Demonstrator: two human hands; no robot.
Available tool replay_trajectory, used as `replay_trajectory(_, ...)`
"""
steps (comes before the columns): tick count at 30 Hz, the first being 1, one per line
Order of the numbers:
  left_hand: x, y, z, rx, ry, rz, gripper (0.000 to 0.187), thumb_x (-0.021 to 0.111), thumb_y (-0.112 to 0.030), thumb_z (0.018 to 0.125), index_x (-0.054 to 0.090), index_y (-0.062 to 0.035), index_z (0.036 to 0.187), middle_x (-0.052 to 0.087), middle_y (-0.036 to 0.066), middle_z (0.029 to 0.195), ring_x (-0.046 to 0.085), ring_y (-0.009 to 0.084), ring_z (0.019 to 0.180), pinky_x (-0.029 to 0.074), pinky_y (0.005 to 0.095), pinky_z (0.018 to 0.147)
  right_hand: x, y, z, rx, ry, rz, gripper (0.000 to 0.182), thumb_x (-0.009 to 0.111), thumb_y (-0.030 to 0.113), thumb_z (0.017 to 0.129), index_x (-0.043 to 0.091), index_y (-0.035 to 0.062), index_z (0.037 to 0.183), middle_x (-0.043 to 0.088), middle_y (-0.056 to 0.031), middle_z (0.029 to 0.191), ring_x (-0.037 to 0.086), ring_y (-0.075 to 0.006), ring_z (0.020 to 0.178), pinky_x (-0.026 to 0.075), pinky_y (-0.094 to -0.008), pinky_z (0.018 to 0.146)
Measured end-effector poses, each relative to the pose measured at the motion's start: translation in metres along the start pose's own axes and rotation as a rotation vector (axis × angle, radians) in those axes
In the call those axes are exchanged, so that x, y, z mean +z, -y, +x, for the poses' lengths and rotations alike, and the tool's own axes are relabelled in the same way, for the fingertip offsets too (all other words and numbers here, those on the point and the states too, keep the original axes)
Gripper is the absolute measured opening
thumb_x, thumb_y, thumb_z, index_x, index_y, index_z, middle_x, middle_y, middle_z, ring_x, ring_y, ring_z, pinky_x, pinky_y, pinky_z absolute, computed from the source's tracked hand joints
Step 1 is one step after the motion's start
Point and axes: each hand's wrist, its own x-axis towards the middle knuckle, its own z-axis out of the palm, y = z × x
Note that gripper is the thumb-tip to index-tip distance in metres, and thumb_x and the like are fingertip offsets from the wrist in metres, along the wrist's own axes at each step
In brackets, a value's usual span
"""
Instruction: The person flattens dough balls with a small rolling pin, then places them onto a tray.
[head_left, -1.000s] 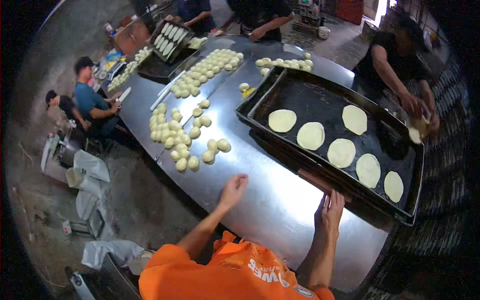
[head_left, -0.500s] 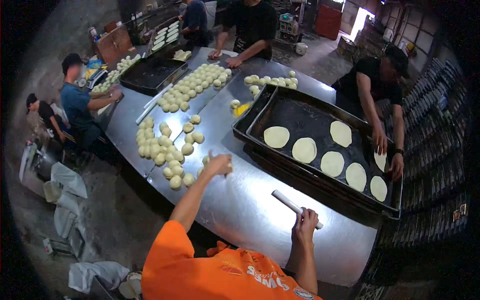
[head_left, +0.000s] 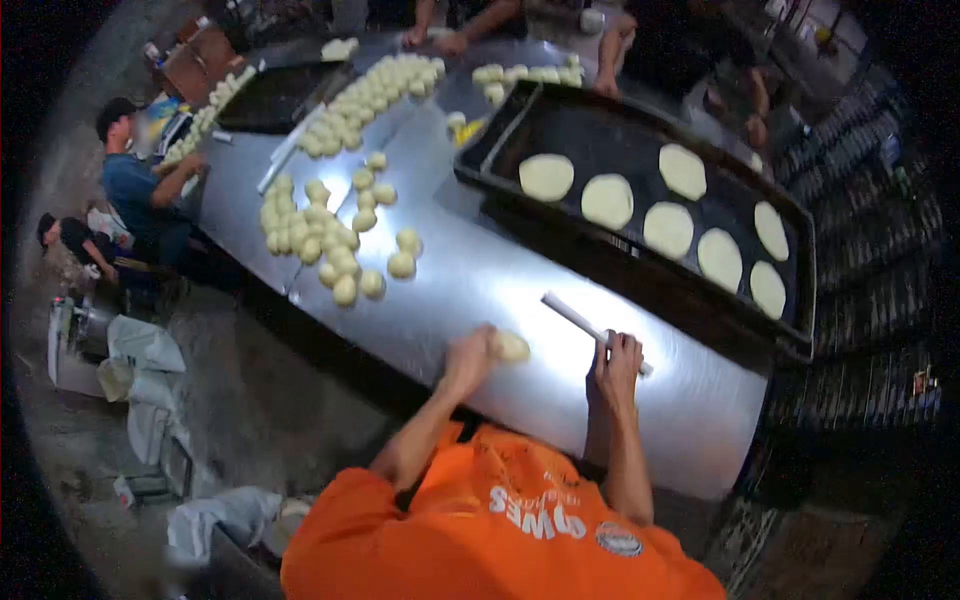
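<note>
The person in the orange shirt [head_left: 500, 540] is leaning over the steel table [head_left: 480, 290], and the white lettering on the shirt is showing upside down from here; it is reading something like "POWER", with a round badge beside it too small to make out. The left hand [head_left: 468, 355] is resting on the table with its fingers curled against a single dough ball [head_left: 510, 346], which is lying on the metal right at the fingertips. The right hand [head_left: 618, 362] is closing around one end of a white rolling pin [head_left: 585, 325], whose other end is pointing away across the table. Further off, loose dough balls [head_left: 330, 245] are lying in a heap, and flattened rounds [head_left: 668, 228] are sitting in a dark tray [head_left: 600, 130]
</note>
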Motion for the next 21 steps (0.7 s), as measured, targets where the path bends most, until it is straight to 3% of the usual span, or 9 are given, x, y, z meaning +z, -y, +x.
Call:
replay_trajectory(1, -0.014, -0.005, -0.012, 0.05, -0.235, 0.108, 0.042, 0.078, -0.025, 0.082, 0.066, -0.0016, 0.114, 0.071, 0.02, 0.1, 0.067, 0.0396, 0.092, 0.052, 0.0453, 0.079, -0.006, 0.01, 0.001, 0.05, 0.019, -0.013, 0.035, 0.066, 0.017, 0.089, 0.062, 0.003, 0.121, 0.058, -0.0186, 0.113, 0.048, -0.0375, 0.112, 0.037, -0.0505, 0.097)
replay_trajectory(3, -0.024, -0.002, -0.024, -0.082, -0.244, -0.063, 0.037, 0.074, -0.026, 0.085, 0.068, -0.0038, 0.114, 0.07, 0.016, 0.109, 0.063, 0.0363, 0.101, 0.048, 0.0471, 0.087, -0.016, 0.031, 0.005, -0.098, 0.008, -0.102, 0.04, 0.066, 0.018, 0.087, 0.062, 0.0062, 0.125, 0.059, -0.0185, 0.127, 0.043, -0.041, 0.122, 0.027, -0.057, 0.105)
replay_trajectory(5, -0.026, -0.011, -0.039, 0.224, -0.315, 0.142, 0.035, 0.068, -0.023, 0.089, 0.066, -0.0049, 0.119, 0.066, 0.011, 0.122, 0.053, 0.0353, 0.111, 0.041, 0.0472, 0.094, 0.015, 0.049, 0.0, 0.003, 0.571, 0.067, 0.038, 0.058, 0.023, 0.092, 0.063, 0.0105, 0.128, 0.062, -0.0133, 0.128, 0.043, -0.0376, 0.127, 0.026, -0.0571, 0.106)
replay_trajectory(6, -0.02, -0.019, -0.044, 0.307, -0.2, 0.213, 0.038, 0.063, -0.021, 0.093, 0.061, -0.0043, 0.127, 0.06, 0.01, 0.133, 0.047, 0.037, 0.11, 0.037, 0.0476, 0.1, 0.014, 0.083, -0.006, -0.371, 0.218, 0.069, 0.037, 0.054, 0.024, 0.095, 0.062, 0.0113, 0.129, 0.062, -0.0098, 0.13, 0.043, -0.0338, 0.129, 0.025, -0.0575, 0.108)
replay_trajectory(7, -0.009, -0.012, -0.05, 0.299, -0.197, 0.211, 0.038, 0.063, -0.021, 0.093, 0.061, -0.0043, 0.127, 0.06, 0.01, 0.133, 0.047, 0.037, 0.11, 0.037, 0.0476, 0.1, 0.029, 0.096, -0.016, -0.513, 0.236, -0.003, 0.038, 0.052, 0.025, 0.097, 0.061, 0.0114, 0.132, 0.06, -0.0031, 0.134, 0.043, -0.0333, 0.129, 0.023, -0.0578, 0.108)
replay_trajectory(10, 0.01, 0.018, -0.06, 0.399, -0.197, 0.518, 0.04, 0.057, -0.027, 0.096, 0.061, -0.0052, 0.129, 0.049, 0.009, 0.146, 0.04, 0.0366, 0.118, 0.034, 0.0523, 0.099, 0.025, 0.093, -0.029, -0.421, 0.358, -0.038, 0.036, 0.047, 0.028, 0.099, 0.063, 0.0132, 0.128, 0.057, 0.0027, 0.137, 0.039, -0.0353, 0.131, 0.022, -0.0605, 0.11)
replay_trajectory(14, -0.026, 0.005, -0.043, 0.17, -0.166, 0.283, 0.038, 0.058, -0.031, 0.095, 0.066, -0.0055, 0.123, 0.047, 0.011, 0.149, 0.043, 0.0398, 0.121, 0.035, 0.0535, 0.101, -0.021, 0.06, -0.011, -0.285, 0.356, -0.016, 0.03, 0.052, 0.023, 0.096, 0.067, 0.0083, 0.116, 0.059, -0.0058, 0.133, 0.044, -0.039, 0.126, 0.023, -0.0596, 0.108)
replay_trajectory(17, -0.041, 0.018, -0.02, 0.203, -0.383, 0.193, 0.037, 0.057, -0.03, 0.097, 0.066, -0.0052, 0.123, 0.046, 0.013, 0.149, 0.039, 0.0435, 0.13, 0.035, 0.0559, 0.106, -0.025, 0.005, -0.008, -0.041, 0.032, -0.165, 0.032, 0.06, 0.025, 0.092, 0.068, 0.0101, 0.119, 0.06, -0.0126, 0.128, 0.051, -0.0347, 0.117, 0.036, -0.0552, 0.1)
replay_trajectory(21, -0.043, -0.003, 0.015, 0.319, -0.34, 0.178, 0.036, 0.054, -0.024, 0.098, 0.064, -0.0012, 0.124, 0.046, 0.018, 0.148, 0.037, 0.0399, 0.14, 0.035, 0.052, 0.111, -0.015, 0.021, -0.005, -0.137, 0.12, 0.031, 0.034, 0.068, 0.018, 0.086, 0.069, 0.0108, 0.12, 0.062, -0.0124, 0.112, 0.055, -0.033, 0.107, 0.046, -0.0472, 0.086)
